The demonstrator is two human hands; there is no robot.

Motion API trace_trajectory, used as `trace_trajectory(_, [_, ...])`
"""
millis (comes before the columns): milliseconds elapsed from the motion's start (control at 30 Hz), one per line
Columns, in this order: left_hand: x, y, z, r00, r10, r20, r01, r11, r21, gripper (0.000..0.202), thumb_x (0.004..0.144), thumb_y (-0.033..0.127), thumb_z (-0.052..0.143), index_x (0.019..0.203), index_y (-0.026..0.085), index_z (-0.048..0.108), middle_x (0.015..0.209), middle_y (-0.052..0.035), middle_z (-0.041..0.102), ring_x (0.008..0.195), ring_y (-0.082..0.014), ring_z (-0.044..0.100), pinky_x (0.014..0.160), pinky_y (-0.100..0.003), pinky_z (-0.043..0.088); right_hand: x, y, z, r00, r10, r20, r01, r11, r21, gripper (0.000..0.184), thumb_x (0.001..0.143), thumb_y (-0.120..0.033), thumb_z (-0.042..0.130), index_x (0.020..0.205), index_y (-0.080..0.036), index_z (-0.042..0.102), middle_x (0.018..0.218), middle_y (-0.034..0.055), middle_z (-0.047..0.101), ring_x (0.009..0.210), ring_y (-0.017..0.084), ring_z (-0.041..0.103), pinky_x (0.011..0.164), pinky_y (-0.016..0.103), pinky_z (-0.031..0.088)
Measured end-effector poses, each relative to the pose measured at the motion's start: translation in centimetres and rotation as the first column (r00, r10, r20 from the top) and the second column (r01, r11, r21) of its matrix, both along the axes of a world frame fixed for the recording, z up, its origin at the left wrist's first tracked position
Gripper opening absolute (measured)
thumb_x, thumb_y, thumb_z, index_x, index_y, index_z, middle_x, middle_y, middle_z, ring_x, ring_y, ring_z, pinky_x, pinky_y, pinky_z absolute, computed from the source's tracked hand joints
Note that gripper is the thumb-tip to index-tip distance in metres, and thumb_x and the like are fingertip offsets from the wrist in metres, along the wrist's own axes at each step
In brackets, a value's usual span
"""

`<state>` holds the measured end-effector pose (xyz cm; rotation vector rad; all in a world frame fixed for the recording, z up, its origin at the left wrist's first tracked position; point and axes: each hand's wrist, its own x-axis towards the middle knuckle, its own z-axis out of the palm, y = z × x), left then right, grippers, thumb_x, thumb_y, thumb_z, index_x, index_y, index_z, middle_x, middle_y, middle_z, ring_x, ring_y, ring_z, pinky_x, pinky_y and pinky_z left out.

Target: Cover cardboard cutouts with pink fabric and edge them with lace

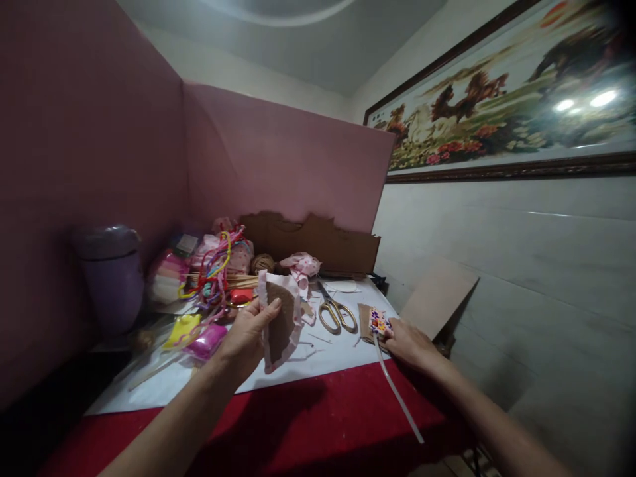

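Observation:
My left hand pinches a half-round piece of brown cardboard between thumb and fingers. Pale pink fabric is folded over its edges, and it is held upright above the white sheet. At the right, my right hand is closed around what looks like a small glue gun with a colourful floral pattern. A long translucent stick runs from it over the table's front edge. Under it lies a small piece of brown cardboard. Gold-handled scissors lie between my hands, with both handle loops toward me.
A white sheet covers part of the red tablecloth. On the left are tangled pipe cleaners, yellow and magenta packets and a purple tumbler. Behind stand a twine ball, crumpled pink fabric and torn cardboard.

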<state>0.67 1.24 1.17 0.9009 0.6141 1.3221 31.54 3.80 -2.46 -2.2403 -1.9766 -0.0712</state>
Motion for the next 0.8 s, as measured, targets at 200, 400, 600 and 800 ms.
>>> trace_trajectory(200, [-0.1,0.1,-0.3,1.000,0.008,-0.001,-0.008,1.000,-0.008,0.021,0.074,0.021,0.066,0.090,0.012,0.057,0.077,-0.0095,0.070,0.065,-0.0187,0.066,0.063,-0.030,0.052,0.3,-0.5,0.3,1.000,-0.017,0.007,0.016,0.996,0.087,0.028,0.079,-0.015,0.043,0.105,-0.011,0.052,0.105,0.0181,0.057,0.093,0.027,0.058,0.070,0.031,0.038])
trace_trajectory(400, [0.1,0.1,-0.7,0.999,-0.039,-0.007,0.039,0.999,0.004,0.023,0.073,0.022,0.068,0.091,0.013,0.058,0.073,-0.0063,0.069,0.062,-0.0170,0.065,0.061,-0.028,0.051,-0.3,-2.5,2.0,0.911,0.140,-0.388,0.049,0.897,0.439,0.017,0.080,-0.031,0.048,0.087,-0.017,0.054,0.075,0.0073,0.061,0.068,0.021,0.056,0.058,0.029,0.039])
trace_trajectory(600, [0.6,-0.1,-0.9,0.991,-0.135,-0.024,0.135,0.991,-0.005,0.026,0.071,0.026,0.070,0.089,0.012,0.060,0.075,-0.0088,0.068,0.062,-0.0172,0.064,0.060,-0.028,0.050,-5.9,-7.1,5.1,0.420,0.343,-0.840,-0.294,0.927,0.231,0.039,0.079,-0.053,0.051,0.061,-0.018,0.048,0.047,-0.0034,0.045,0.039,0.009,0.037,0.038,0.021,0.027])
trace_trajectory(800, [0.8,-0.5,-1.2,0.984,-0.143,-0.106,0.143,0.990,-0.001,0.028,0.068,0.029,0.072,0.088,0.012,0.060,0.071,-0.0064,0.067,0.055,-0.0137,0.060,0.056,-0.025,0.046,-9.9,-8.7,6.6,0.395,0.424,-0.815,-0.469,0.856,0.217,0.039,0.084,-0.048,0.049,0.059,-0.017,0.047,0.045,-0.0050,0.042,0.038,0.006,0.036,0.039,0.019,0.029])
